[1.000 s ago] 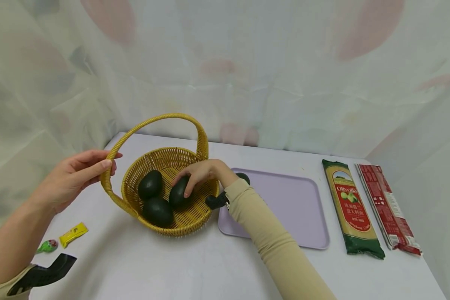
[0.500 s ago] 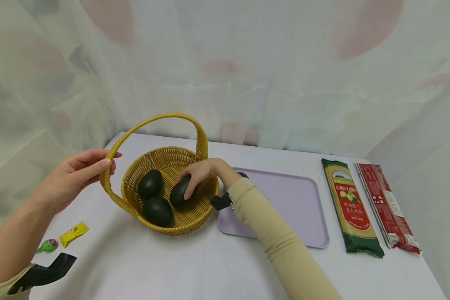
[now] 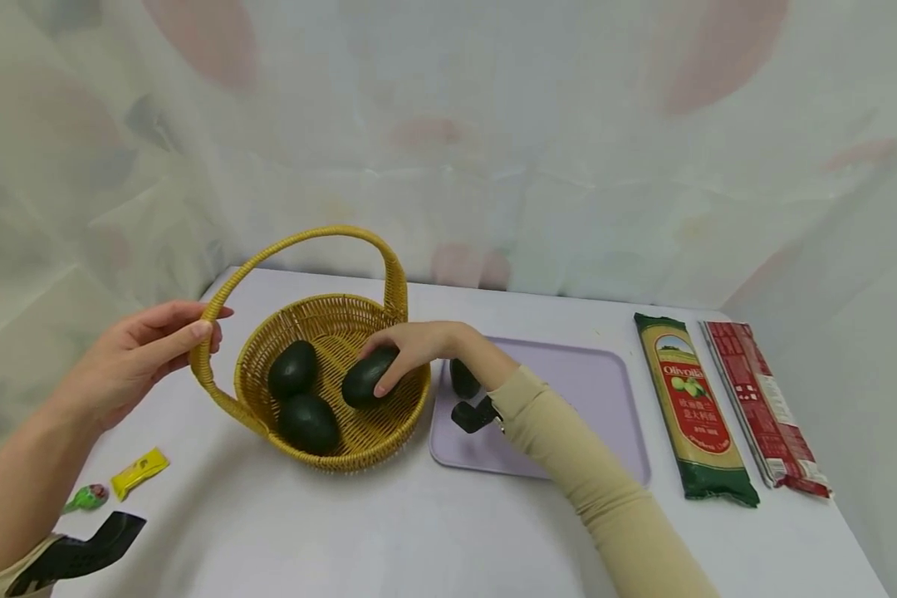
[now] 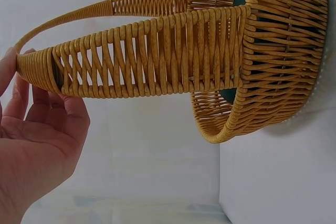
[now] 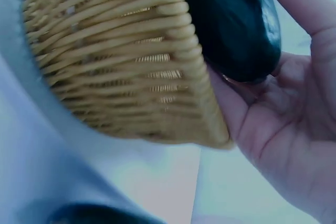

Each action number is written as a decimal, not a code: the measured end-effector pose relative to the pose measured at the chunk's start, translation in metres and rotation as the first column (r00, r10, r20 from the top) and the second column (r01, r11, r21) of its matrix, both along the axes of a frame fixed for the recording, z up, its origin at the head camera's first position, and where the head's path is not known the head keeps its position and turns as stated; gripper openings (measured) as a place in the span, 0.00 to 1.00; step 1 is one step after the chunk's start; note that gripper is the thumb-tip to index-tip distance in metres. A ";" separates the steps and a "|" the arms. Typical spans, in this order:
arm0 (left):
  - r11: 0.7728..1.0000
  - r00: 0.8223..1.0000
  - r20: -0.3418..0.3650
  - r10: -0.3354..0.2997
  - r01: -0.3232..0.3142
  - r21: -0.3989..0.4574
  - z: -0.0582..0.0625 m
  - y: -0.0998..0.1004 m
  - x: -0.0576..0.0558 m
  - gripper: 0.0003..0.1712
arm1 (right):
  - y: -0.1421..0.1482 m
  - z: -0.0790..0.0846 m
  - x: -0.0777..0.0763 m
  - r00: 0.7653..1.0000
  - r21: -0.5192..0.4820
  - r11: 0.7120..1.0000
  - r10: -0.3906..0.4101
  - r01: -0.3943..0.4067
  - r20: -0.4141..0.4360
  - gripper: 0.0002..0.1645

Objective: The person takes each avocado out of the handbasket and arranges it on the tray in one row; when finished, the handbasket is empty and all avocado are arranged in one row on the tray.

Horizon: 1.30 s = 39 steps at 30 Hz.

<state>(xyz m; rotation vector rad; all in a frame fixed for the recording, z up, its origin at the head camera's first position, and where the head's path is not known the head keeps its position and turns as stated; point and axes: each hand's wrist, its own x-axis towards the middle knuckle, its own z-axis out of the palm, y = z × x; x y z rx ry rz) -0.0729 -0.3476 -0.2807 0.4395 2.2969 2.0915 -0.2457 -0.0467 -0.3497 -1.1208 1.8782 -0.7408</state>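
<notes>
My left hand (image 3: 149,353) pinches the handle of a yellow wicker basket (image 3: 332,464) between thumb and fingers; the left wrist view shows the handle (image 4: 152,56) close up. Over the right part of the basket, my right hand (image 3: 419,347) grips a dark green avocado (image 3: 366,380). In the right wrist view that avocado (image 5: 231,24) stands at the basket's rim, thumb and fingers around it. Two more avocados, one behind (image 3: 294,370) and one in front (image 3: 309,423), lie in the left half of the basket.
Right of the basket lies a lilac tray (image 3: 568,390) with a dark avocado (image 3: 464,379) on its left side, partly behind my right wrist. Farther right are a spaghetti pack (image 3: 693,407) and a red packet (image 3: 764,403). A yellow wrapped candy (image 3: 139,473) and a lollipop (image 3: 90,497) lie front left.
My right hand has lifted the avocado slightly and shifted right with it. More of the avocado on the tray shows now. The left hand keeps its hold on the handle.
</notes>
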 end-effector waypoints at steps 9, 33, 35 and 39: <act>1.000 1.000 0.001 0.022 -0.022 -0.008 -0.002 -0.001 -0.001 0.15 | 0.040 0.006 0.005 0.991 -0.152 0.983 -0.083 0.099 0.105 0.37; 0.999 0.999 -0.008 0.033 -0.033 0.030 -0.005 -0.002 -0.003 0.16 | 0.137 -0.011 0.035 0.511 -0.124 0.592 -0.549 0.796 0.661 0.39; 0.999 0.999 -0.010 0.032 -0.032 0.030 -0.005 -0.002 -0.003 0.16 | 0.143 -0.013 0.038 0.473 -0.117 0.556 -0.556 0.823 0.684 0.40; 0.999 0.999 -0.006 0.044 -0.044 0.019 -0.006 -0.002 -0.002 0.16 | 0.155 -0.016 0.042 0.421 -0.096 0.508 -0.579 0.856 0.698 0.41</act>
